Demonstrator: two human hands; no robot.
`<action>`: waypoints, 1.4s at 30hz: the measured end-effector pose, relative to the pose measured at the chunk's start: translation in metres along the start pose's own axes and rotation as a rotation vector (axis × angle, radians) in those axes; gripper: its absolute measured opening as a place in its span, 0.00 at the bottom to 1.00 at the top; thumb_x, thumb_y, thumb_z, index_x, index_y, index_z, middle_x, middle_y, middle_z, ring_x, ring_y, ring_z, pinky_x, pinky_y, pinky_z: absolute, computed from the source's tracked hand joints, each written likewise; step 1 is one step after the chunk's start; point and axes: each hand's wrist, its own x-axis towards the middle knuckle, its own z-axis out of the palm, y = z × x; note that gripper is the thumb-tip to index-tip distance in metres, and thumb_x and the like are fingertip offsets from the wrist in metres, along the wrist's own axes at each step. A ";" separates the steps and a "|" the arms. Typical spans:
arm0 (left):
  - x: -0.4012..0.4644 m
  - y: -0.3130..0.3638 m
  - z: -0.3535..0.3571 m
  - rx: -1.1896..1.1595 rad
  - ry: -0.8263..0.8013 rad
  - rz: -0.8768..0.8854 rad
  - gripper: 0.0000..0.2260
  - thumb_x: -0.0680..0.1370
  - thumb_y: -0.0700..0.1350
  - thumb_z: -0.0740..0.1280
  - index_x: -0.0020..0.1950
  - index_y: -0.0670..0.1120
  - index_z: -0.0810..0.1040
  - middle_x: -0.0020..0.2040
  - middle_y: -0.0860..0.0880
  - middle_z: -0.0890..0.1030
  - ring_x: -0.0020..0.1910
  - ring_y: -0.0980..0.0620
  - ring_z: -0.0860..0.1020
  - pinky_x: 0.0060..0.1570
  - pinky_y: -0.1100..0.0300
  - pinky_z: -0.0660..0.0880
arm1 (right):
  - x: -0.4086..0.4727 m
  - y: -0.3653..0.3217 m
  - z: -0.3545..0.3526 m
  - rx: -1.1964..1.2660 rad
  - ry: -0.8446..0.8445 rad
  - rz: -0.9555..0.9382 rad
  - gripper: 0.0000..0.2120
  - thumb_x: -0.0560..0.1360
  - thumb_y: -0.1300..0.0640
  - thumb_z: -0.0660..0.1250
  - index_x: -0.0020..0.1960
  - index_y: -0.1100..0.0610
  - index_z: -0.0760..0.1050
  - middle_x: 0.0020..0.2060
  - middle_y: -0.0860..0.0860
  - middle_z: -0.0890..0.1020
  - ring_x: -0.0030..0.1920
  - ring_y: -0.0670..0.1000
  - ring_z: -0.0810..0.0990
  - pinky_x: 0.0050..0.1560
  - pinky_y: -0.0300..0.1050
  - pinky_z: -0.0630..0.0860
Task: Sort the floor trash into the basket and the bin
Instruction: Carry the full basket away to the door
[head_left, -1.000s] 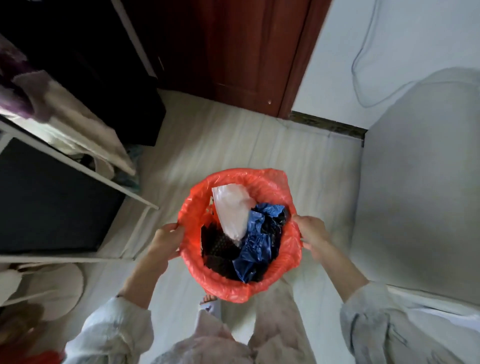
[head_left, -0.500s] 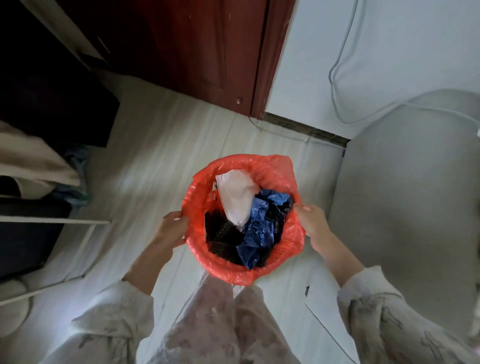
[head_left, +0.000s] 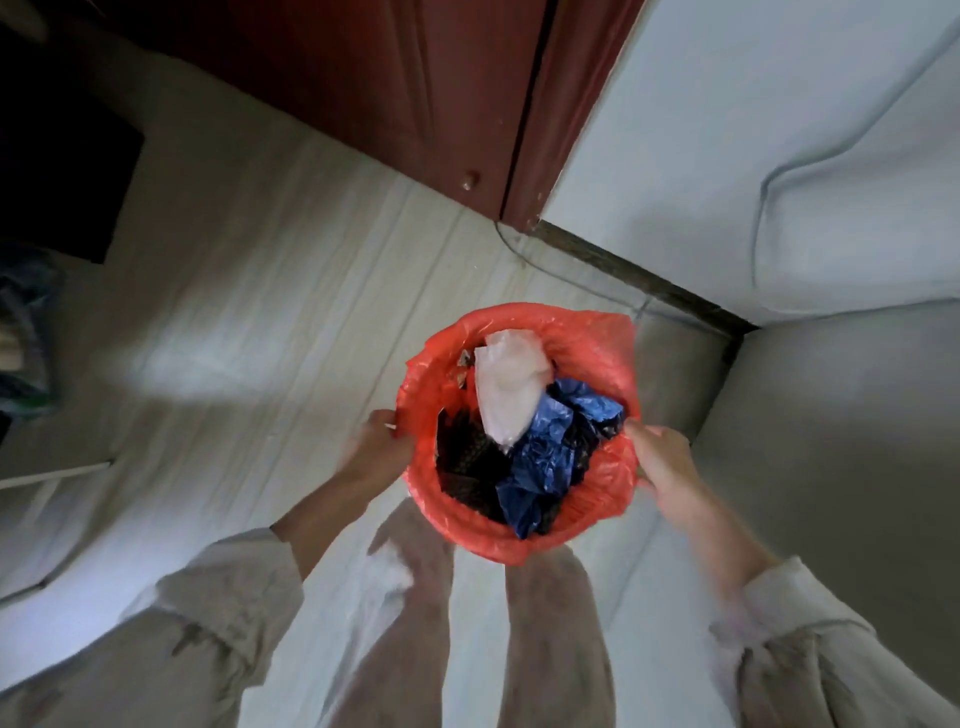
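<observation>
I hold a round bin lined with a red plastic bag (head_left: 597, 353) in front of me, above the pale floor. My left hand (head_left: 382, 449) grips its left rim and my right hand (head_left: 662, 460) grips its right rim. Inside lie a crumpled white plastic bag (head_left: 509, 387), a crumpled blue plastic bag (head_left: 550, 457) and dark black wrapping (head_left: 465, 462). The basket is not in view.
A dark red wooden door (head_left: 395, 88) stands ahead, with a white wall (head_left: 727, 130) to its right. A grey padded seat (head_left: 841, 457) fills the right side. Dark furniture (head_left: 57, 171) sits at the far left. My legs (head_left: 415, 623) are below the bin.
My view has swung right and toward the door corner: the furniture on the left slid out of view. Both hands keep the same hold on the bin's rim.
</observation>
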 end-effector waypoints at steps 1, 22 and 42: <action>0.017 0.005 0.005 0.008 -0.002 -0.020 0.13 0.59 0.47 0.62 0.43 0.51 0.72 0.38 0.45 0.80 0.44 0.43 0.79 0.54 0.42 0.77 | 0.016 -0.009 0.000 0.014 -0.014 0.018 0.14 0.75 0.57 0.62 0.31 0.55 0.69 0.32 0.55 0.75 0.38 0.53 0.75 0.50 0.56 0.76; 0.233 0.110 0.181 -0.163 -0.042 -0.040 0.15 0.58 0.46 0.56 0.40 0.50 0.77 0.35 0.48 0.77 0.43 0.46 0.76 0.57 0.48 0.76 | 0.308 -0.094 -0.033 -0.175 -0.070 0.057 0.03 0.76 0.57 0.62 0.45 0.54 0.73 0.40 0.49 0.78 0.40 0.46 0.77 0.48 0.48 0.73; 0.064 0.017 0.053 0.166 0.000 0.053 0.11 0.79 0.45 0.60 0.61 0.48 0.76 0.60 0.44 0.78 0.58 0.45 0.76 0.51 0.59 0.68 | 0.052 -0.079 0.050 -0.665 -0.315 -0.368 0.16 0.79 0.59 0.57 0.65 0.63 0.69 0.62 0.58 0.76 0.63 0.55 0.73 0.57 0.40 0.65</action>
